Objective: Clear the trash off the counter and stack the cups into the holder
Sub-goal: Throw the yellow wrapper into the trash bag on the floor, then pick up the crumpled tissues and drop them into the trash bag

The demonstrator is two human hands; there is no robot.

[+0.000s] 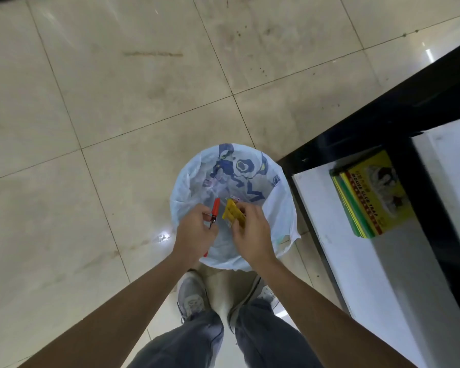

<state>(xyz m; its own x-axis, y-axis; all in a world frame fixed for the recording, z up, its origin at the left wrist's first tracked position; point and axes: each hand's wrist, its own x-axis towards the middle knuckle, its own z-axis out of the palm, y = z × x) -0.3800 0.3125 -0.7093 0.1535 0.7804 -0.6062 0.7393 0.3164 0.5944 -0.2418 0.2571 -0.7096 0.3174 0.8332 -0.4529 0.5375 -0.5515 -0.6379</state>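
A: What do the hands hold?

B: The left hand point(194, 229) is curled around a red lighter point(215, 209); the right hand point(250, 231) pinches a yellow wrapper point(231, 212), both above the bin bag point(276, 208).

A: And the bin?

B: On the tiled floor point(91, 102), beside a shelf point(329, 221) (boxes point(369, 195) on it).
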